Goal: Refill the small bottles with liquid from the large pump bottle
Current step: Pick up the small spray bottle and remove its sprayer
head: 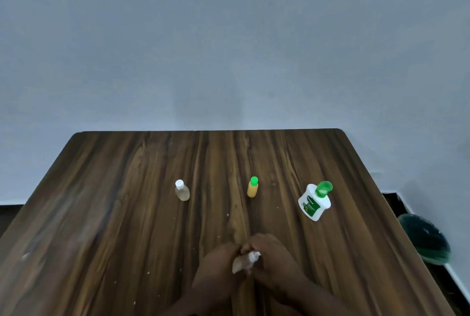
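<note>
Head view, the only one. Both hands meet at 6 o'clock on the tabletop [106, 214], low and close to the body. The left hand [218, 262] is wrapped round the body of the held small bottle [240, 266], fingers curled on it. The bottle is pale, tilted, neck pointing to 2 o'clock. The right hand [276, 261] is curled over the neck end, fingers closed on the white cap [254, 255]. The picture is blurred here, so the exact pinch is hard to read. Judgement: one hand steadies and the other twists, so this is cap-off before filling; no liquid has gone into this one yet.

From the hands, the clear small bottle [182, 191] stands upright at 11 o'clock, white cap on. The orange small bottle [252, 188] stands upright at 12 o'clock, green cap on. The pump bottle [315, 202], white with a green pump head, stands at 2 o'clock. All three are well apart in a loose row, within reach. The pump sits on the right-hand side, probably so that hand can press it while the left holds a bottle under the nozzle.

The surface is dark streaky wood grain with rounded far corners and a few pale specks [227, 215] scattered about. A plain grey-blue wall [229, 35] stands behind, at 12 o'clock. A dark green object [424, 239] sits off the table edge at 3 o'clock, on the floor; I can't tell what it is.
</note>
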